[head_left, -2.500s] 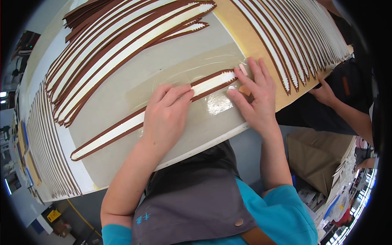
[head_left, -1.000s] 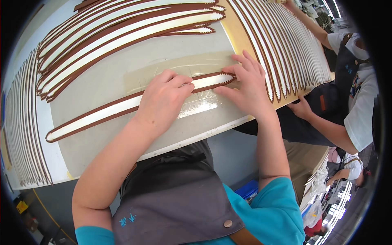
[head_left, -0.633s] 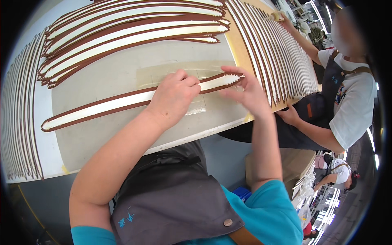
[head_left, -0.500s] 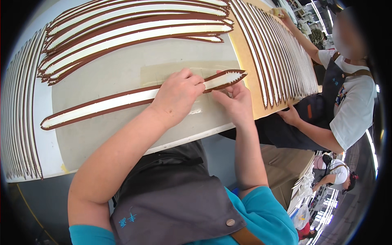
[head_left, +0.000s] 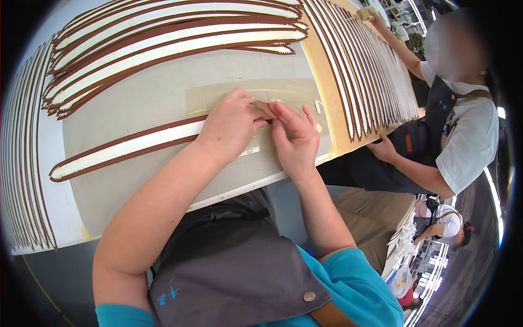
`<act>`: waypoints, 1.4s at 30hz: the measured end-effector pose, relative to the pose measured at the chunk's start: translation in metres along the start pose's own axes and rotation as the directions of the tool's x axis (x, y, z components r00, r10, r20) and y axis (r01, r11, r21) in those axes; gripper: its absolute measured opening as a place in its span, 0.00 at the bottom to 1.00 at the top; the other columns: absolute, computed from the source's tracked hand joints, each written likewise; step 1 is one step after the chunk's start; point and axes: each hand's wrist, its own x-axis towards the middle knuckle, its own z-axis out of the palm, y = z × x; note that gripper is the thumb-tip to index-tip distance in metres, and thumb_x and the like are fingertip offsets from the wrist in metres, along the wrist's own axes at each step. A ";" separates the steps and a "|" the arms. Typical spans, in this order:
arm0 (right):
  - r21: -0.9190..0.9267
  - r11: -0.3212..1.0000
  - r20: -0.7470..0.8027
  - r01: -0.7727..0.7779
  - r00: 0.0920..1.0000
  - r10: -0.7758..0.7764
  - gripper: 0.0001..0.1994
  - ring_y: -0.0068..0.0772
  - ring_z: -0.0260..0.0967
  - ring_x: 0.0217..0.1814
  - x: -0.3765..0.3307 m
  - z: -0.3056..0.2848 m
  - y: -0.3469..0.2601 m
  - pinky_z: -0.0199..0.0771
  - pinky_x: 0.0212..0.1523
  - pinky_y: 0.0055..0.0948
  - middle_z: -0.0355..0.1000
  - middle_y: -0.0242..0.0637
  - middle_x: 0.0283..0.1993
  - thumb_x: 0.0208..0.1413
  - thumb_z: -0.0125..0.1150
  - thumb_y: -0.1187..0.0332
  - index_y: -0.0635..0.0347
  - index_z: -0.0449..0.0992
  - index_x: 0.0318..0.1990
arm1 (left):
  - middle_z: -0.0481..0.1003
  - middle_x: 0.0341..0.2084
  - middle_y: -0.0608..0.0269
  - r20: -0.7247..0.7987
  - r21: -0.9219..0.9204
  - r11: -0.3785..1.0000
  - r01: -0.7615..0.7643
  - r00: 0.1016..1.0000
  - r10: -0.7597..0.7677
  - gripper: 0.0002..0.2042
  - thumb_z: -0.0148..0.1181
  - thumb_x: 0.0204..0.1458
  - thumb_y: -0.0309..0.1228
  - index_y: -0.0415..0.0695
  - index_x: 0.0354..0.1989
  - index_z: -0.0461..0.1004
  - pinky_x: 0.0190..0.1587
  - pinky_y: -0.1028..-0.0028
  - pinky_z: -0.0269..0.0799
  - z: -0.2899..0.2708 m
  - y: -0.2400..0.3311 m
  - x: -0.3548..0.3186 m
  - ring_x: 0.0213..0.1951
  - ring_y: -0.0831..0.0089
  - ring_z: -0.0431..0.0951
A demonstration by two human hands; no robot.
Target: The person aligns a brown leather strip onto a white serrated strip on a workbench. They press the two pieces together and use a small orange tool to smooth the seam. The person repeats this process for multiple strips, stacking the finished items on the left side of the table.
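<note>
A long strip [head_left: 133, 143], white along the middle with brown edges and a toothed, tapered left end, lies across the grey work mat [head_left: 136, 92] in front of me. My left hand [head_left: 226, 128] is closed over its right part, fingers pinching it. My right hand [head_left: 296, 136] meets the left from the right, thumb and index finger gripping the strip's right end, its last fingers raised. A plain brown surface shows between the fingertips, so this end appears turned over or folded back; the hands hide most of it.
A pile of similar strips [head_left: 180, 41] lies at the back. More strips stand in close rows on the left [head_left: 30, 152] and on a tan board [head_left: 343, 125] at the right. A co-worker's hand [head_left: 369, 15] holds something over that board; a small white piece [head_left: 319, 106] lies on the mat.
My right hand has moved left to meet my left hand. The strip's right end, flat and pointing right before, is now turned back between my fingers.
</note>
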 end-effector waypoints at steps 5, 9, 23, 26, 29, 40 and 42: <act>-0.126 0.985 0.004 0.122 0.993 -0.122 0.17 0.36 0.79 0.57 0.001 -0.002 -0.003 0.58 0.73 0.53 0.84 0.36 0.46 0.56 0.65 0.78 0.56 0.84 0.53 | 0.83 0.47 0.58 -0.034 -0.172 0.967 0.188 0.980 -0.197 0.23 0.78 0.46 0.28 0.44 0.52 0.80 0.53 0.65 0.79 0.002 -0.007 0.001 0.49 0.61 0.81; -0.235 0.954 0.075 0.185 0.982 -0.171 0.22 0.41 0.78 0.59 -0.002 -0.008 0.000 0.59 0.72 0.54 0.84 0.37 0.44 0.54 0.65 0.78 0.55 0.82 0.58 | 0.82 0.45 0.57 0.004 -0.310 0.934 0.176 0.983 -0.183 0.24 0.81 0.42 0.30 0.41 0.47 0.78 0.51 0.61 0.79 -0.011 0.002 0.007 0.47 0.56 0.82; -0.126 0.984 0.246 0.125 0.965 -0.092 0.32 0.56 0.50 0.82 -0.015 -0.038 0.005 0.53 0.75 0.56 0.60 0.49 0.77 0.53 0.76 0.62 0.51 0.75 0.67 | 0.82 0.49 0.60 0.099 -0.102 0.982 0.159 0.984 -0.149 0.21 0.75 0.47 0.23 0.42 0.52 0.79 0.55 0.69 0.79 -0.011 0.005 0.007 0.50 0.68 0.83; -0.092 0.986 0.269 0.138 0.957 -0.108 0.34 0.56 0.49 0.83 -0.016 -0.038 0.008 0.52 0.75 0.57 0.58 0.47 0.79 0.52 0.77 0.60 0.52 0.75 0.68 | 0.82 0.49 0.61 0.107 -0.093 0.981 0.173 0.981 -0.163 0.21 0.75 0.48 0.22 0.41 0.52 0.79 0.56 0.70 0.78 -0.011 0.006 0.008 0.51 0.69 0.82; -0.067 0.982 0.281 0.175 0.948 -0.150 0.32 0.52 0.52 0.82 -0.013 -0.038 0.008 0.54 0.75 0.57 0.62 0.44 0.76 0.49 0.78 0.61 0.56 0.77 0.64 | 0.82 0.50 0.62 0.127 -0.127 0.968 0.216 0.971 -0.200 0.21 0.74 0.49 0.20 0.40 0.54 0.78 0.56 0.70 0.78 -0.011 0.006 0.008 0.52 0.71 0.82; -0.026 0.962 0.340 0.274 0.907 -0.249 0.24 0.40 0.63 0.76 0.005 -0.041 0.025 0.55 0.78 0.55 0.75 0.30 0.66 0.53 0.75 0.63 0.56 0.80 0.58 | 0.81 0.47 0.60 0.118 -0.201 0.942 0.269 0.961 -0.249 0.21 0.76 0.47 0.21 0.41 0.51 0.79 0.57 0.68 0.77 -0.008 0.001 0.005 0.51 0.67 0.81; -0.042 0.960 0.344 0.277 0.906 -0.246 0.23 0.40 0.63 0.76 0.003 -0.044 0.029 0.54 0.78 0.55 0.76 0.28 0.66 0.55 0.73 0.63 0.54 0.80 0.58 | 0.81 0.50 0.60 0.162 -0.126 0.963 0.237 0.963 -0.216 0.23 0.75 0.48 0.19 0.38 0.55 0.77 0.58 0.70 0.77 -0.011 0.005 0.008 0.53 0.70 0.80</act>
